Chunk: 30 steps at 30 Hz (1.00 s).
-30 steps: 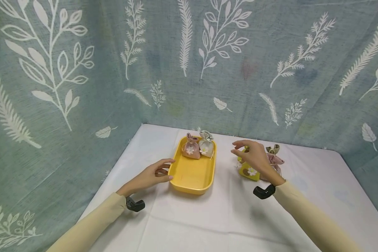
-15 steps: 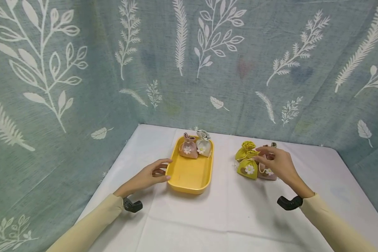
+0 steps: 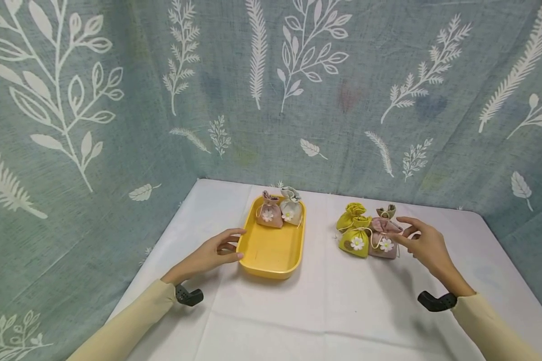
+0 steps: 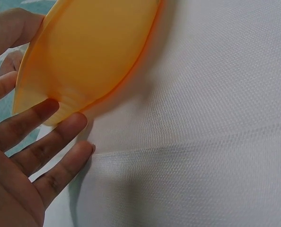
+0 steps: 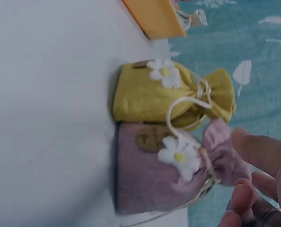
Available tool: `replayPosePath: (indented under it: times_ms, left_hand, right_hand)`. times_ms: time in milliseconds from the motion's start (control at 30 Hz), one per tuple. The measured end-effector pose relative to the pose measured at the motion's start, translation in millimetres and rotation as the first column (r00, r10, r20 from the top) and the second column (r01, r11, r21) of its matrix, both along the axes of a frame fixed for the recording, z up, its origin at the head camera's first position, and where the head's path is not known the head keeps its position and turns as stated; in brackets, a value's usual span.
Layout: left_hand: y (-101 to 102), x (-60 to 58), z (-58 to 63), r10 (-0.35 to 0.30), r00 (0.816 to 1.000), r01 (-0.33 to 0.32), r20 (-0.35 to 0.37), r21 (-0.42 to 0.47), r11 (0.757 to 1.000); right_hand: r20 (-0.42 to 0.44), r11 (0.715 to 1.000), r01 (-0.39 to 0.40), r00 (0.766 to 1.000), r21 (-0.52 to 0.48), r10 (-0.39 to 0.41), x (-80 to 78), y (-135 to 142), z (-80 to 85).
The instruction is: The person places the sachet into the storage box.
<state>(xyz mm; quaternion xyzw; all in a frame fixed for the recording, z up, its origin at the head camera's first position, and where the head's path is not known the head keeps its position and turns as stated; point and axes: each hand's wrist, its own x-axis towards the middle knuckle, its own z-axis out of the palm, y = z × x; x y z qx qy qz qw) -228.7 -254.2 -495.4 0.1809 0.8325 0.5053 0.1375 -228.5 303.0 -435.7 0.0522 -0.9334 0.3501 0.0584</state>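
Observation:
My left hand [image 3: 214,249] rests at the left side of a yellow tray [image 3: 271,273]. In the left wrist view its fingers [image 4: 41,111] touch the outer wall, loosely extended. On the right, my right hand [image 3: 426,248] is at the gathered top of a pink drawstring pouch [image 3: 384,240], thumb and fingers apart. The right wrist view shows this pouch [image 5: 150,184] with a white flower, its ruffled neck beside the thumb. A yellow-green pouch [image 3: 354,244] leans against it, with another yellow-green pouch [image 3: 350,215] behind. A grey-green pouch top [image 3: 386,211] shows behind the pink one.
Inside the tray, at its far end, a pink pouch [image 3: 269,213] and a pale grey-green pouch [image 3: 291,208] stand side by side. The table wears a white cloth [image 3: 275,321]. A blue-green leaf-patterned curtain [image 3: 235,90] closes off the back and left.
My right hand has moved right, from above the yellow-green pouches to the pink pouch's right side, carrying nothing. The left hand stays at the tray; the view shifted slightly.

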Motion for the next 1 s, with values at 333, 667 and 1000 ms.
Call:
replayPosePath:
  times_ms: [333, 667, 1000]
  left_hand:
    - [-1, 0.9, -0.8, -0.019, 1.000, 0.019, -0.003, 0.021, 1.000]
    - [0, -0.3, -0.8, -0.010, 1.000, 0.010, 0.002, 0.019, 1.000]
    - [0, -0.4, -1.1, -0.007, 1.000, 0.007, -0.001, 0.004, 1.000]
  right_hand:
    - [0.144, 0.999, 0.017, 0.989, 0.028, -0.021, -7.2, 11, -24.1]
    - [0.213, 0.997, 0.039, 0.977, -0.064, -0.024, -12.3, 8, -33.7]
    - [0.154, 0.995, 0.058, 0.987, -0.075, -0.046, -12.9, 8, -40.5]
